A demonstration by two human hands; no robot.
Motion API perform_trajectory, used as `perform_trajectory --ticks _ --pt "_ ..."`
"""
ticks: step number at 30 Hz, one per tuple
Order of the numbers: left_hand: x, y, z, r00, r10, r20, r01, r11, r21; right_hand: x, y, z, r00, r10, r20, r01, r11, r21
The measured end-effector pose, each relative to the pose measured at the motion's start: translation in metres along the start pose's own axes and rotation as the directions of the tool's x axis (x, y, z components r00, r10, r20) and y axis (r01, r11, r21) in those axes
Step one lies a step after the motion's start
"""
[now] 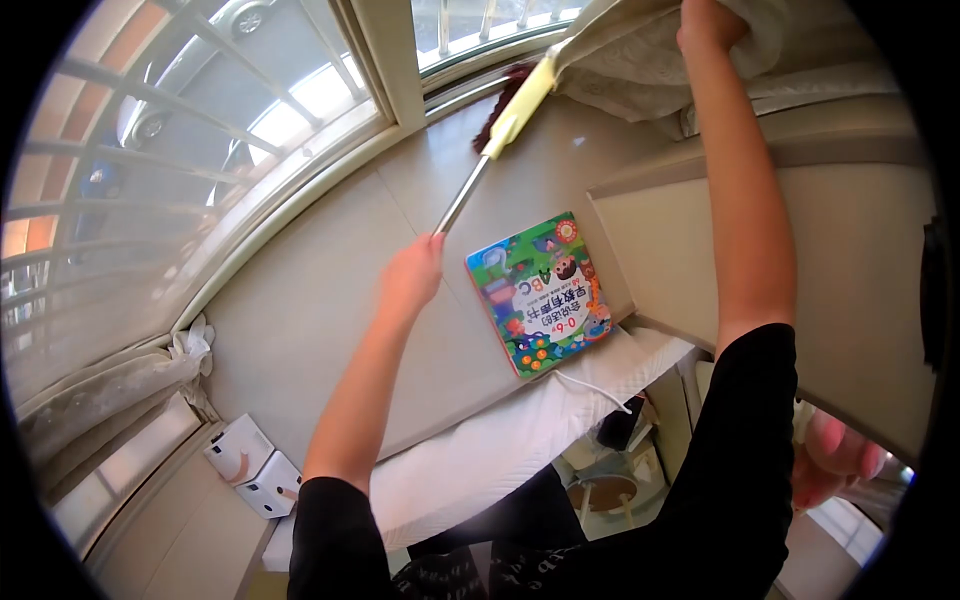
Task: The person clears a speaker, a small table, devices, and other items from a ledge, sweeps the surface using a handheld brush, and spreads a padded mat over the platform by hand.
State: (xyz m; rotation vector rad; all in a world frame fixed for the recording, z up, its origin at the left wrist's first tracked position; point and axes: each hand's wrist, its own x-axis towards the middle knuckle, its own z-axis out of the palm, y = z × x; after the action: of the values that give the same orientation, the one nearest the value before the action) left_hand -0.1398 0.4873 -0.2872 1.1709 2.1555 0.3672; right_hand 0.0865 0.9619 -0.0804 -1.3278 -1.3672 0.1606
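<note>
My left hand (412,275) is closed around the metal handle of a brush (525,105). The brush has a pale yellow head and dark reddish bristles, which lie along the window track at the far edge of the sill. My right hand (712,25) reaches up at the top right and is closed on a light-coloured curtain (630,65), gathering the cloth; some of its fingers are hidden. Between my arms a colourful children's book (540,293) with Chinese text lies flat on the sill (330,260), to the right of my left hand.
A barred window (200,130) curves along the left. Two white boxes (255,467) stand at the lower left, below another bunched curtain (110,380). A white cord (592,388) hangs near the book over a quilted white cloth (480,455). Cabinet panels (850,270) border the right.
</note>
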Motion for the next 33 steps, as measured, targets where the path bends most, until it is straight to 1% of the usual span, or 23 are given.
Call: perform_trajectory --ticks 2,5,8,10,11,12,13,14,15,16,17,18,19,20,21,24,25,27,28,30,31,32,33 --pt "0.013 0.013 0.015 0.999 0.021 0.036 -0.023 0.997 0.074 -0.013 -0.002 -0.001 0.996 0.045 0.074 -0.046 0.999 0.01" --pt "0.005 0.004 0.018 0.988 0.067 0.141 -0.087 0.986 0.14 -0.043 0.001 -0.002 0.971 0.129 0.203 -0.13 0.991 -0.008" --pt "-0.021 -0.041 0.01 0.979 0.143 0.142 -0.157 0.983 0.091 -0.081 0.014 -0.008 0.899 0.248 0.36 -0.238 0.969 -0.072" --pt "-0.038 -0.074 0.0 0.964 0.12 0.237 -0.164 0.971 0.175 -0.116 0.025 -0.014 0.796 0.353 0.492 -0.318 0.935 -0.157" --pt "-0.05 -0.084 -0.01 0.96 0.152 0.236 -0.19 0.97 0.149 -0.139 0.031 -0.021 0.719 0.41 0.561 -0.354 0.911 -0.212" --pt "-0.064 -0.093 -0.02 0.954 0.186 0.237 -0.219 0.968 0.123 -0.162 0.039 -0.03 0.622 0.46 0.633 -0.376 0.885 -0.274" --pt "-0.074 -0.106 -0.026 0.943 0.202 0.264 -0.243 0.961 0.133 -0.19 0.053 -0.04 0.515 0.504 0.693 -0.388 0.858 -0.336" --pt "-0.085 -0.12 -0.031 0.932 0.215 0.291 -0.265 0.953 0.144 -0.217 0.06 -0.059 0.415 0.442 0.795 -0.238 0.896 -0.374" --pt "-0.094 -0.128 -0.034 0.92 0.229 0.317 -0.289 0.945 0.156 -0.244 0.046 -0.084 0.381 0.367 0.849 -0.148 0.93 -0.335" --pt "-0.104 -0.127 -0.04 0.915 0.171 0.366 -0.229 0.966 0.123 -0.296 0.065 -0.106 0.498 0.265 0.826 -0.319 0.941 -0.109" --pt "-0.118 -0.123 -0.052 0.902 0.112 0.418 -0.165 0.982 0.094 -0.348 0.087 -0.127 0.602 0.157 0.783 -0.426 0.892 0.149" --pt "-0.13 -0.122 -0.058 0.882 0.056 0.468 -0.099 0.993 0.068 -0.378 0.123 -0.154 0.513 0.152 0.845 -0.247 0.969 -0.024" --pt "-0.14 -0.127 -0.058 0.883 0.054 0.465 -0.08 0.996 0.036 -0.397 0.109 -0.19 0.512 0.266 0.817 -0.169 0.963 -0.208" --pt "-0.152 -0.136 -0.058 0.885 0.052 0.462 -0.06 0.998 0.003 -0.417 0.119 -0.219 0.492 0.342 0.801 -0.008 0.921 -0.389" --pt "-0.163 -0.143 -0.059 0.887 0.048 0.459 -0.039 0.999 -0.031 -0.434 0.137 -0.242 0.484 0.415 0.771 0.157 0.825 -0.543" --pt "-0.185 -0.16 -0.066 0.854 -0.054 0.518 0.155 0.976 -0.154 -0.458 0.14 -0.279 0.467 0.503 0.728 0.176 0.753 -0.634" --pt "-0.193 -0.166 -0.069 0.85 -0.102 0.518 0.239 0.949 -0.205 -0.459 0.138 -0.279 0.492 0.521 0.697 0.129 0.749 -0.65" --pt "-0.211 -0.177 -0.075 0.828 -0.2 0.525 0.4 0.865 -0.303 -0.444 0.13 -0.276 0.414 0.603 0.682 0.063 0.728 -0.682" --pt "-0.22 -0.179 -0.078 0.827 -0.249 0.503 0.455 0.823 -0.34 -0.437 0.123 -0.273 0.371 0.641 0.671 0.031 0.714 -0.699" --pt "-0.234 -0.182 -0.082 0.815 -0.347 0.464 0.547 0.725 -0.419 -0.436 0.121 -0.271 0.381 0.666 0.641 0.02 0.688 -0.726" --pt "-0.237 -0.186 -0.085 0.831 -0.336 0.443 0.529 0.722 -0.445 -0.437 0.12 -0.271 0.387 0.677 0.626 0.014 0.674 -0.738" --pt "-0.238 -0.191 -0.088 0.848 -0.326 0.418 0.51 0.721 -0.47 -0.44 0.124 -0.274 0.381 0.631 0.675 -0.139 0.761 -0.634" --pt "-0.24 -0.192 -0.091 0.861 -0.321 0.393 0.493 0.717 -0.493 -0.444 0.139 -0.281 0.381 0.58 0.72 -0.288 0.814 -0.504"
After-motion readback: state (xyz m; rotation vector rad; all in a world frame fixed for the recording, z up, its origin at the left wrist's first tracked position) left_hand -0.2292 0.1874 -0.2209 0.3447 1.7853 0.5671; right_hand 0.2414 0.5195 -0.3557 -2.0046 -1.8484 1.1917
